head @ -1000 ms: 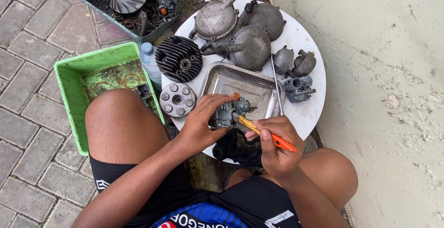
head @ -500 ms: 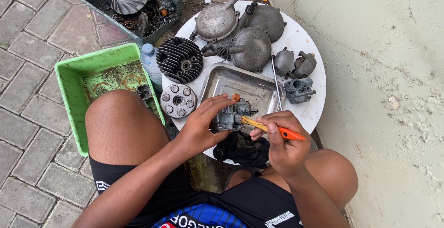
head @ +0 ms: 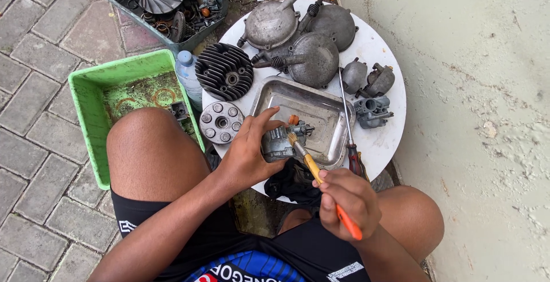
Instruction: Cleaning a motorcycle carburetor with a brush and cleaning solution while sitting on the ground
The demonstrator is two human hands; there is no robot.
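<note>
Grey carburettor (head: 278,142) over tray; brush (head: 312,164) touching

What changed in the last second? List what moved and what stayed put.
The right hand drew back toward the body and swung the brush from lying nearly flat to pointing up and away, its bristles now on the small metal part. The left hand kept its hold on that part above the metal tray. The screwdriver, the other parts and the green tub stayed put.
</note>
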